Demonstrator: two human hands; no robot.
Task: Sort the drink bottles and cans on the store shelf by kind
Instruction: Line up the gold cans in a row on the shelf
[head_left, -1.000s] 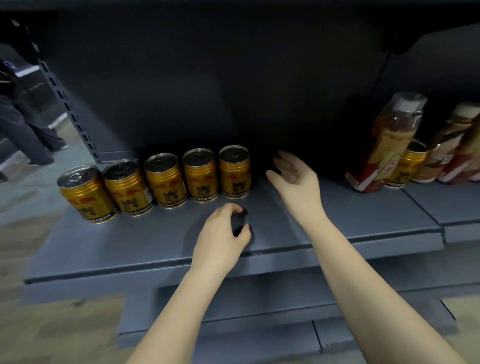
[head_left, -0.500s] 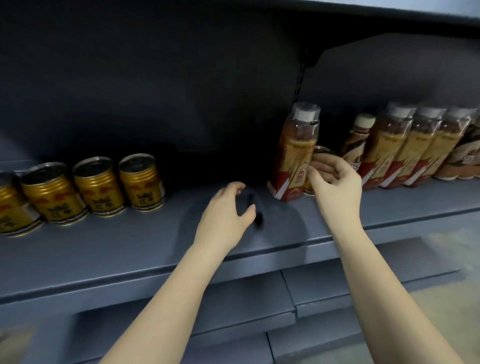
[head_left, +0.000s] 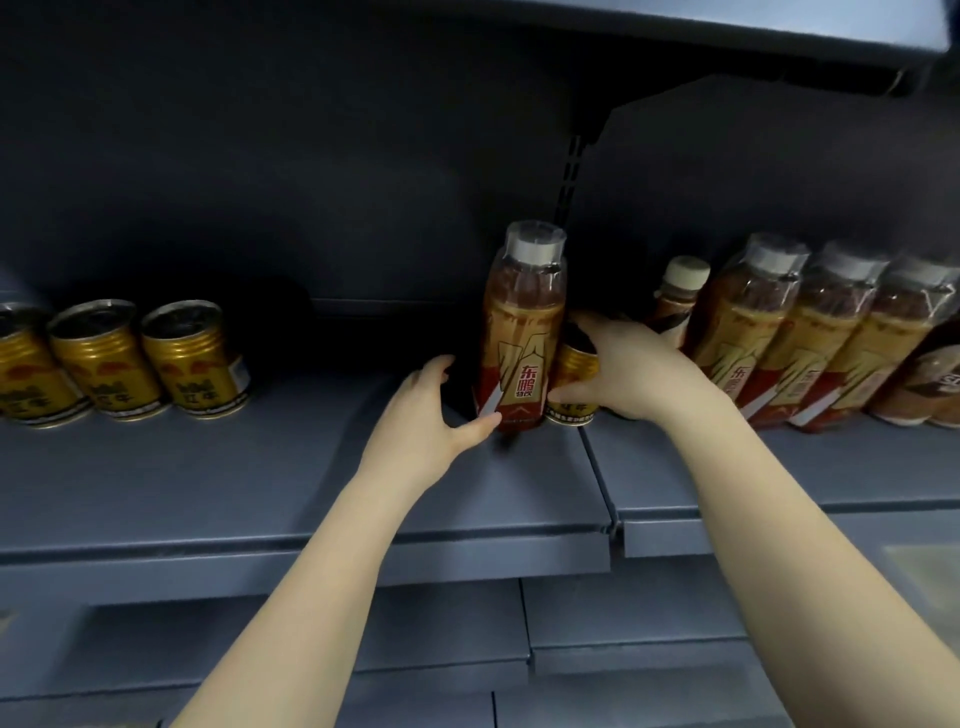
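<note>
An orange drink bottle (head_left: 522, 332) with a clear cap stands alone on the grey shelf (head_left: 311, 467) near its right end. My left hand (head_left: 426, 415) cups the bottle's base from the left, fingers apart, thumb touching its lower front. Tucked behind the bottle's right side is a gold can (head_left: 571, 374), and my right hand (head_left: 634, 369) is wrapped around it. A row of matching gold cans (head_left: 192, 358) stands at the far left of the shelf. Three more orange bottles (head_left: 748, 332) stand in a row to the right.
A brown bottle with a cream cap (head_left: 675, 301) stands behind my right hand. Darker brown bottles (head_left: 930, 374) sit at the right edge. A seam (head_left: 597, 467) splits the shelf into two boards. An upper shelf (head_left: 779, 31) hangs overhead, and lower shelves (head_left: 441, 649) lie below.
The view has shifted right. My left hand moved from the bare shelf to the orange bottle's base. My right hand closed further around the gold can behind the bottle.
</note>
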